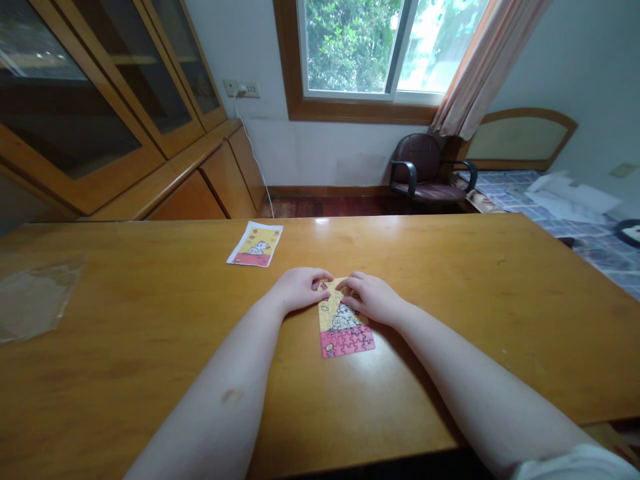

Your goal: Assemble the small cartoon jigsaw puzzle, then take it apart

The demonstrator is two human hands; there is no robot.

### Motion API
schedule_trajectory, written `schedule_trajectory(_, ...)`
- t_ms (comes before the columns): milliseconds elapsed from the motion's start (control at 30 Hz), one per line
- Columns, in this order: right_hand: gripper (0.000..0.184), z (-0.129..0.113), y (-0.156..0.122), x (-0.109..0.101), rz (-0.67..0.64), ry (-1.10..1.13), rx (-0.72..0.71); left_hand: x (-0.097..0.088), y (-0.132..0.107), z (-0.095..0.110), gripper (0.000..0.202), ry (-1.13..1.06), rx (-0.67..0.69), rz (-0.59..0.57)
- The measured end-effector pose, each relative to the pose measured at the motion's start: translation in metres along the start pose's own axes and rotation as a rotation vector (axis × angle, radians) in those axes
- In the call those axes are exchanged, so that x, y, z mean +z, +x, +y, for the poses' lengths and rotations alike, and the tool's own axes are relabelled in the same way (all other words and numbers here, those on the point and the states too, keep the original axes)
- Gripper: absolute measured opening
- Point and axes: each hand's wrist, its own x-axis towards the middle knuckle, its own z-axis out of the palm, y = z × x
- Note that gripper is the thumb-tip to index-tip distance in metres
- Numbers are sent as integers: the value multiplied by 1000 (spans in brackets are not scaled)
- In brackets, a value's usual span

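Observation:
A small jigsaw puzzle [345,341] lies flat on the wooden table in front of me. Its upper part is yellow, its lower part pink, and white cartoon animals sit in the middle. At its upper left edge, the curved fingers and thumb of my left hand [303,288] are closed on the puzzle. My right hand [371,296] covers the upper right part, with bent fingertips pressed down on the surface. Whether a loose piece is under those fingertips cannot be seen. Farther back to the left lies a printed picture [257,245] in the same colours.
The wooden table [165,373] spans the view. A clear plastic bag [37,300] lies at its left side. Beyond stand a glass-door cabinet [150,173], a dark office chair [423,167] and a bed [505,187]. A white cable [253,150] hangs from a wall socket.

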Motion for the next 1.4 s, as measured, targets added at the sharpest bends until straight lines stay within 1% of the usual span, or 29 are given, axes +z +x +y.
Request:
schedule_trajectory(167, 27, -1, 3, 1, 15, 30, 40, 1, 1, -1, 42, 12, 5, 4)
schedule_trajectory(467, 23, -6, 9, 0, 4, 123, 136, 1, 0, -2, 42, -2, -9, 8)
schedule_trajectory(767, 23, -3, 8, 7, 76, 214, 106, 1, 0, -1, 42, -3, -12, 7)
schedule_trajectory(867, 18, -2, 7, 8, 99, 263, 118, 1, 0, -1, 41, -5, -8, 10)
schedule_trajectory(1000, 7, -1, 5, 6, 65, 356, 171, 0, -1, 0, 40, -8, -9, 7)
schedule_trajectory(1067, 4, -1, 3, 4, 49, 387, 162, -1, -1, 0, 40, -6, -8, 5)
schedule_trajectory(1133, 4, -1, 1, 0, 47, 386, 135, -1, -1, 1, 41, -4, -8, 0)
schedule_trajectory(1200, 9, -1, 0, -2, 46, 358, 116, -1, -1, 1, 41, -4, -12, -5)
schedule_trajectory(1300, 13, 1, -1, -5, 45, 316, 132, -1, -1, 1, 41, -10, -13, -1)
schedule_trajectory(1400, 13, 4, -2, -6, 53, 277, 158, -1, -1, 1, 39, -14, -8, 2)
